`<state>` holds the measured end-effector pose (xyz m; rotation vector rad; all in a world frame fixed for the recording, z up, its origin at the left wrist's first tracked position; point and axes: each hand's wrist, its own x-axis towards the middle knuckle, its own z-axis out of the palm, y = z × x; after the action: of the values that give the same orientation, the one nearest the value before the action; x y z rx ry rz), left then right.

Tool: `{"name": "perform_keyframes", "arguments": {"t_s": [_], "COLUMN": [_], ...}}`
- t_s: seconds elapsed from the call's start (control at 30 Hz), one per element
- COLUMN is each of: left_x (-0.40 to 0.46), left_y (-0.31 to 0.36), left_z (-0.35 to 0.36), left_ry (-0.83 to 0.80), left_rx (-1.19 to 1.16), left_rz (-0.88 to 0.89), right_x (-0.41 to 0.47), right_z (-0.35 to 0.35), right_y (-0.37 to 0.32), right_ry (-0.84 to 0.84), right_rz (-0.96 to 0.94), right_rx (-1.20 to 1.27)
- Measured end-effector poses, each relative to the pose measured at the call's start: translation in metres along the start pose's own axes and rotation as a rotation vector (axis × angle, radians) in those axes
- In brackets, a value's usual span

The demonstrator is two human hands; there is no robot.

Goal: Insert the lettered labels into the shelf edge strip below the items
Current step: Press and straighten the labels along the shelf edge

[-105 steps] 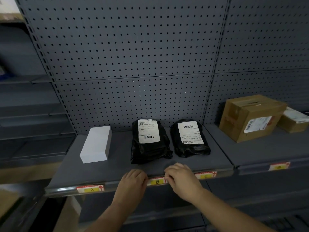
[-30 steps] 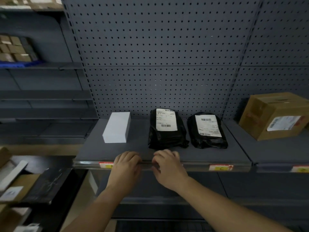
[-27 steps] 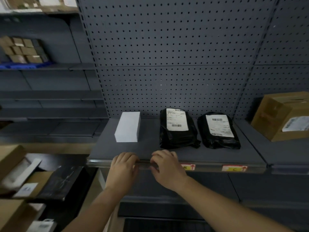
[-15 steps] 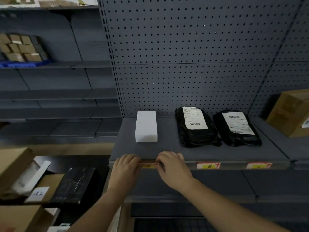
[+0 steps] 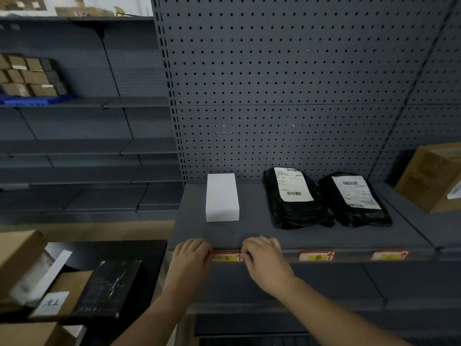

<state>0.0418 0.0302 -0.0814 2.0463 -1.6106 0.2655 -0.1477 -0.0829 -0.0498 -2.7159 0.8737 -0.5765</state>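
A yellow-and-red label marked A (image 5: pixel 227 257) sits in the shelf edge strip (image 5: pixel 349 255) below a white box (image 5: pixel 222 197). My left hand (image 5: pixel 190 258) pinches its left end and my right hand (image 5: pixel 264 263) pinches its right end, fingertips on the strip. Label B (image 5: pixel 316 256) sits in the strip below a black parcel with a white sticker (image 5: pixel 294 198). A third label (image 5: pixel 389 255), its letter too faint to read, sits below a second black parcel (image 5: pixel 354 198).
A cardboard box (image 5: pixel 431 176) stands on the neighbouring shelf at the right. To the left, a low black surface holds a black packet (image 5: pixel 107 288), cardboard boxes (image 5: pixel 17 255) and a handwritten paper slip (image 5: pixel 51 303). Grey shelving runs along the left, with small boxes (image 5: pixel 27 76) stacked high up.
Both hands slid left along the strip from label B to label A. They now sit at its two ends, and the view panned left with them.
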Motion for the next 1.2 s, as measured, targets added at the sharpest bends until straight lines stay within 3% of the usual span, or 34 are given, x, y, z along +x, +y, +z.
{"name": "perform_keyframes", "arguments": {"t_s": [0.53, 0.93, 1.2], "left_x": [0.007, 0.016, 0.016], "left_y": [0.005, 0.002, 0.002], "left_z": [-0.003, -0.016, -0.017], "left_ry": [-0.048, -0.219, -0.213], "left_rx": [-0.008, -0.037, -0.057], "left_rz": [-0.04, -0.015, 0.001], "right_x": [0.004, 0.005, 0.005], "right_z": [0.0, -0.001, -0.001], "right_y": [0.008, 0.0, -0.001], "right_ry": [-0.036, -0.047, -0.071], "right_rz": [-0.037, 0.01, 0.026], "right_rx": [0.042, 0.022, -0.026]}}
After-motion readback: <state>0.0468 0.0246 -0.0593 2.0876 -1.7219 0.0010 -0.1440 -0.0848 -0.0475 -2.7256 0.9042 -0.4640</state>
